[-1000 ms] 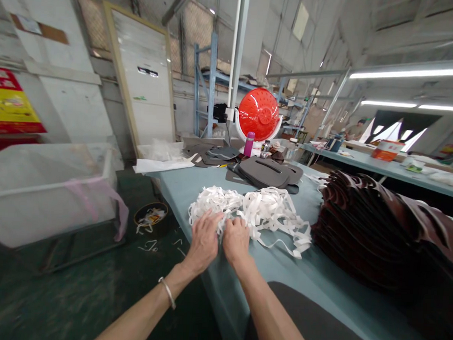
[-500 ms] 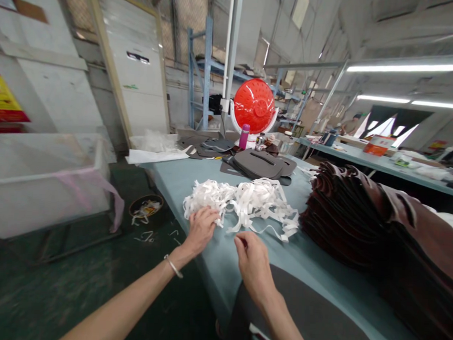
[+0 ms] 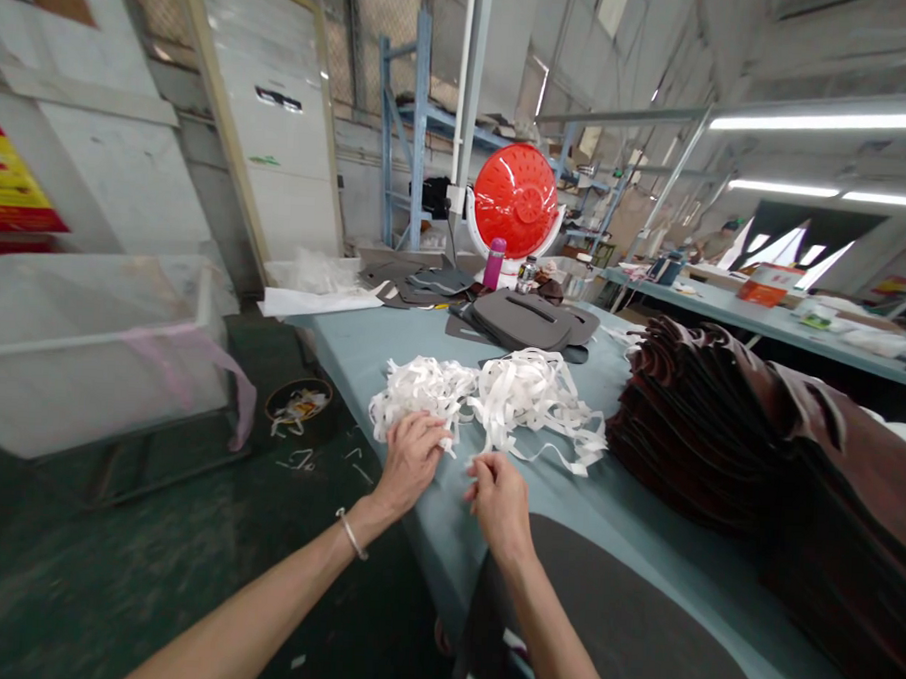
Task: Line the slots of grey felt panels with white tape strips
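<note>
A tangled heap of white strips (image 3: 495,401) lies on the blue-grey table (image 3: 393,347). My left hand (image 3: 410,458), a bangle on its wrist, rests on the near left edge of the heap with fingers curled into the strips. My right hand (image 3: 498,497) is just to its right at the heap's near edge, fingers pinched together; whether a strip is between them is hidden. A dark grey flat piece (image 3: 621,627) lies on the table under my right forearm.
A tall stack of dark brown cut pieces (image 3: 726,432) fills the table's right side. Grey cut pieces (image 3: 529,323) and a red fan (image 3: 515,202) stand at the far end. A clear bin (image 3: 92,354) stands on the floor at left. Another person works at a far table (image 3: 769,323).
My right hand pulled back from the heap toward me, then moved forward again to its near edge. My left hand stayed on the strips.
</note>
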Demonstrator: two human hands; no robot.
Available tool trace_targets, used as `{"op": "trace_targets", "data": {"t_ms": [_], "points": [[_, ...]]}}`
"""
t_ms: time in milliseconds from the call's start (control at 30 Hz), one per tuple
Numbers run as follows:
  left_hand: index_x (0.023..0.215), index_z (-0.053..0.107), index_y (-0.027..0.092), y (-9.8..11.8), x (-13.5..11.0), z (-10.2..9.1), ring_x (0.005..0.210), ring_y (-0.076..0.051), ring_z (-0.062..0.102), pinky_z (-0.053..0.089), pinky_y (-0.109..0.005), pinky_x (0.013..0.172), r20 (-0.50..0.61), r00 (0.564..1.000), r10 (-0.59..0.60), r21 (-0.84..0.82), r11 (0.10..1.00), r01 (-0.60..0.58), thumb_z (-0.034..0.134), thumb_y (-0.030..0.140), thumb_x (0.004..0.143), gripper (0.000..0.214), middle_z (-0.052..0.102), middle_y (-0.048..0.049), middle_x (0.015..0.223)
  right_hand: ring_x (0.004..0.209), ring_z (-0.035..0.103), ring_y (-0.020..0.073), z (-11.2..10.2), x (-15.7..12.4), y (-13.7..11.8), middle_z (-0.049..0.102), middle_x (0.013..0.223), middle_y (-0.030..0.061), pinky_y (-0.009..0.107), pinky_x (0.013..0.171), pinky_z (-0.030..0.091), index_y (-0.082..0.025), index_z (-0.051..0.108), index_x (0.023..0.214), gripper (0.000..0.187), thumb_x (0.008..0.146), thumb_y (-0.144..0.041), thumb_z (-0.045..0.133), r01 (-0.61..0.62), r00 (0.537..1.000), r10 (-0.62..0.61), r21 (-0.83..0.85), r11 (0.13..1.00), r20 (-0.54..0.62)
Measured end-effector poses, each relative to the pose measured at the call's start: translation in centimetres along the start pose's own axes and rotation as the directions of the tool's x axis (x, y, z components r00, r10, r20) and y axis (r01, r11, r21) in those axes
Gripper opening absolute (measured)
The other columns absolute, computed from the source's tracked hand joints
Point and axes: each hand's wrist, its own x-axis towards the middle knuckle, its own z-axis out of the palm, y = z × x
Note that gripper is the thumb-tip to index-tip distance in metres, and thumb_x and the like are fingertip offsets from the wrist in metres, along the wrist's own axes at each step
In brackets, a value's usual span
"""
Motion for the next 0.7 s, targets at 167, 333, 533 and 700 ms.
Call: {"op": "trace_targets", "data": {"t_ms": [167, 333, 533, 700], "points": [[0.098, 0.066, 0.024, 0.5, -1.0, -0.4, 0.12, -0.024, 0.046, 0.033, -0.045, 0.1, -0.051, 0.998, 0.026, -0.023, 0.999, -0.027, 0.045, 0.011, 0.084, 0.028, 0.064, -0.004, 0.111, 0.031, 0.042, 0.0103, 3.0, 3.8, -0.6, 0.05, 0.046, -0.0037, 0.022, 0.032, 0.025, -0.019, 0.051, 0.069, 0.027, 0.08, -0.044, 0.049, -0.218, 0.974, 0.199, 0.197, 0.956, 0.112], [0.118, 0.058, 0.026, 0.1, -1.4, -0.4, 0.124, -0.026, 0.042, 0.033, -0.045, 0.1, 0.042, 0.998, 0.047, 0.042, 0.998, -0.048, 0.048, 0.013, 0.083, 0.039, 0.059, -0.0054, 0.122, 0.03, 0.021, 0.0034, 3.5, 3.8, -1.2, 0.025, 0.039, -0.0138, 0.018, 0.032, 0.014, -0.024, 0.034, 0.059, 0.032, 0.068, -0.039, 0.06, -0.321, 0.946, 0.273, 0.37, 0.872, 0.177], [0.115, 0.061, 0.027, -1.8, 1.5, 0.7, 0.127, -0.028, 0.04, 0.032, -0.046, 0.102, 0.165, 0.984, -0.071, 0.19, 0.981, 0.039, 0.052, 0.022, 0.084, 0.033, 0.056, -0.0064, 0.127, 0.036, 0.026, 0.0042, -4.1, -2.6, -0.9, 0.028, 0.044, -0.0122, 0.019, 0.038, 0.017, -0.022, 0.039, 0.061, 0.03, 0.069, -0.039, 0.063, -0.293, 0.95, 0.209, 0.434, 0.852, 0.23], [0.119, 0.058, 0.023, -0.9, 3.0, 0.1, 0.119, -0.029, 0.047, 0.032, -0.05, 0.101, 0.195, 0.973, -0.123, 0.166, 0.982, 0.091, 0.049, 0.016, 0.08, 0.041, 0.058, -0.0096, 0.119, 0.059, 0.048, 0.0093, -12.1, -7.3, 0.0, 0.055, 0.06, -0.0024, 0.022, 0.06, 0.037, -0.017, 0.055, 0.066, 0.023, 0.076, -0.036, 0.064, -0.12, 0.993, 0.122, 0.169, 0.978, -0.005]]}}
